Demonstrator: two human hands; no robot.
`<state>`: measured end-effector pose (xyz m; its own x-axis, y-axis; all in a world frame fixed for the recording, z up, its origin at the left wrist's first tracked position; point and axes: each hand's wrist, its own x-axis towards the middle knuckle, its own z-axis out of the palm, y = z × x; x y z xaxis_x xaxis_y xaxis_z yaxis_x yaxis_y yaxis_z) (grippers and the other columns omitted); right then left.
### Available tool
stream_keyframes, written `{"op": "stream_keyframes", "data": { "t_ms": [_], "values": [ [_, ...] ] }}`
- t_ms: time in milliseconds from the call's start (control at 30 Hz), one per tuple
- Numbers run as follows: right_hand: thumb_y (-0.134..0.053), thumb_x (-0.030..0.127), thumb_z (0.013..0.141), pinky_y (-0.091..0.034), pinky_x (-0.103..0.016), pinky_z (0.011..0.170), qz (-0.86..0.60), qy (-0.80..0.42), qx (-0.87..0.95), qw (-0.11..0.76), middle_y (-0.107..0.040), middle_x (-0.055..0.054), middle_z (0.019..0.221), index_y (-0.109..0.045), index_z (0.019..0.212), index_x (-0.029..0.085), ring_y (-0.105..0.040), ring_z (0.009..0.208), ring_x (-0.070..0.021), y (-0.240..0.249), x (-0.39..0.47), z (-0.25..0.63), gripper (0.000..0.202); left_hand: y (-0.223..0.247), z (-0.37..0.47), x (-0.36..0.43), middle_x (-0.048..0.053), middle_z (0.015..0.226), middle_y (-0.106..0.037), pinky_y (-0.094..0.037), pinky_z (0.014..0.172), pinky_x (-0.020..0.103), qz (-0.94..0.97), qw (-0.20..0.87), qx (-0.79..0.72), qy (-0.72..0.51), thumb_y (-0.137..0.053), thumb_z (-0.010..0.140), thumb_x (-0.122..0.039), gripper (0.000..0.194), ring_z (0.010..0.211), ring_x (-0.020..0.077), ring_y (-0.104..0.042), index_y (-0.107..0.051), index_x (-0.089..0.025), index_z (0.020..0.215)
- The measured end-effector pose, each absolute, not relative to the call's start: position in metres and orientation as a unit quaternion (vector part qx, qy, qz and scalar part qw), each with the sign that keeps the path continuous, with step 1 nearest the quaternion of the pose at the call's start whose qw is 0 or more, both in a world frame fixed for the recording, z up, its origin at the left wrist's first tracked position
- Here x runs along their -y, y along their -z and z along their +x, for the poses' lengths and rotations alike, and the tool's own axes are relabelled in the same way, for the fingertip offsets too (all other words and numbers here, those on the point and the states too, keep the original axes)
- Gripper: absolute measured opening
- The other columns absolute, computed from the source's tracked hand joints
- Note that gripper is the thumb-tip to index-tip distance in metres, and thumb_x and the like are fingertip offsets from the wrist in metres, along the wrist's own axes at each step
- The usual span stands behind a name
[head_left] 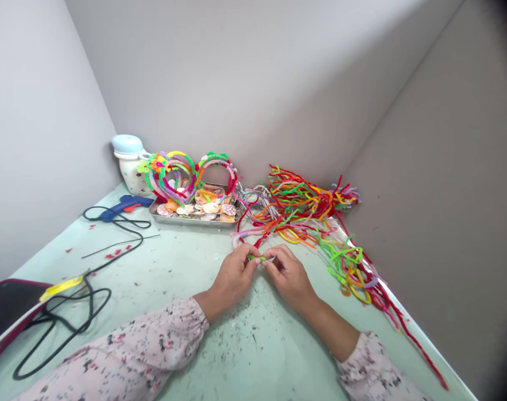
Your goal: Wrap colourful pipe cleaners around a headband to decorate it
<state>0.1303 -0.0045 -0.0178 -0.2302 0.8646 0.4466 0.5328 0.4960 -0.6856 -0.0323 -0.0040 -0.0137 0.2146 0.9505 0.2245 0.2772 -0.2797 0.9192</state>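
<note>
Here | left grip (234, 273) pinched on green piece (264, 258) | right grip (290, 277) likewise | piece between them

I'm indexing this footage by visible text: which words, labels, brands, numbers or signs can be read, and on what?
No text can be read here.
Yellow strip: any writing is too blurred to read.
Blue glue gun: no legible marking.
Lidded cup: coloured spots, no legible lettering.

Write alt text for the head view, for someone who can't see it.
A person's left hand and right hand pinch a small bright green piece together over a pale green table. Beyond them are a metal tray of seashells, colorful fuzzy hoops and a heap of fuzzy stems, with a blue glue gun at the left.
</note>
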Motion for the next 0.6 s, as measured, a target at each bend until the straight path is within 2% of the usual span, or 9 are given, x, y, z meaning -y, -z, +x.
{"op": "stream_keyframes", "data": {
  "t_ms": [167,367,600],
  "values": [
    [-0.052,0.021,0.086,-0.047,-0.028,0.066,-0.460,-0.202,0.762,0.409,-0.057,-0.003,0.092,-0.059,0.092,0.022,-0.055,0.069,-0.0143,0.0178,0.0044,0.1304,0.009,0.0137,-0.0322,0.0045,-0.002,0.066,-0.054,-0.035,0.056,0.022,0.673,0.394,-0.452,-0.433,-0.047,0.085,-0.027,0.012,0.058,0.0116,-0.047,-0.056,-0.018,0.086],
    [-0.046,0.023,0.090,-0.047,-0.026,0.057,-0.464,-0.259,0.750,0.394,-0.055,-0.002,0.093,-0.054,0.090,0.021,-0.052,0.052,-0.0087,0.0194,0.0061,0.1300,0.008,0.0135,-0.0323,0.0052,-0.002,0.068,-0.054,-0.036,0.057,0.022,0.682,0.387,-0.448,-0.429,-0.046,0.086,-0.025,0.011,0.059,0.0114,-0.047,-0.055,-0.018,0.087],
    [-0.050,0.027,0.088,-0.048,-0.026,0.057,-0.458,-0.272,0.736,0.417,-0.056,-0.004,0.093,-0.056,0.096,0.021,-0.055,0.062,-0.0125,0.0185,0.0066,0.1293,0.012,0.0119,-0.0322,0.0053,-0.002,0.065,-0.053,-0.034,0.055,0.022,0.671,0.391,-0.454,-0.437,-0.047,0.085,-0.027,0.012,0.058,0.0116,-0.046,-0.055,-0.018,0.086]
  ]
}}
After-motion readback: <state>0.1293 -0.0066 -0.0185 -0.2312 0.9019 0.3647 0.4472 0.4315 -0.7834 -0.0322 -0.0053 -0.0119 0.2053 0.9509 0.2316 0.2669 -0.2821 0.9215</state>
